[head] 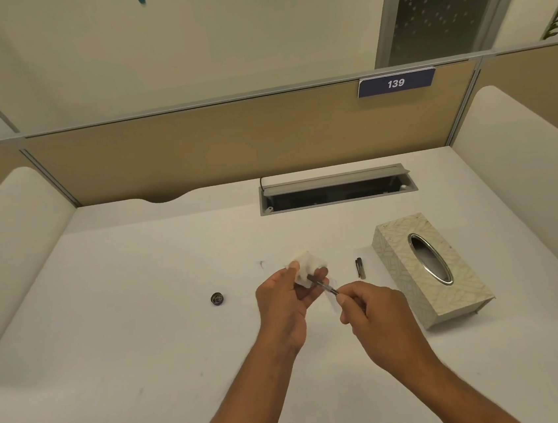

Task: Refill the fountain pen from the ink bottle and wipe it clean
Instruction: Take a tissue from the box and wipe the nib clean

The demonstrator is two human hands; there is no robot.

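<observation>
My left hand [285, 300] holds a crumpled white tissue [305, 265] above the middle of the white desk. My right hand [370, 308] grips the dark fountain pen [321, 285] by its rear end. The pen's front end is pressed into the tissue, so the nib is hidden. A small dark round ink bottle [217, 298] stands on the desk to the left of my hands. The pen's dark cap [360, 267] lies on the desk to the right, near the tissue box.
A patterned tissue box [465, 295] with an oval metal opening lies at the right. A grey cable tray [337, 189] is set into the desk at the back. Padded partitions bound the desk [128, 330] on the left, right and back.
</observation>
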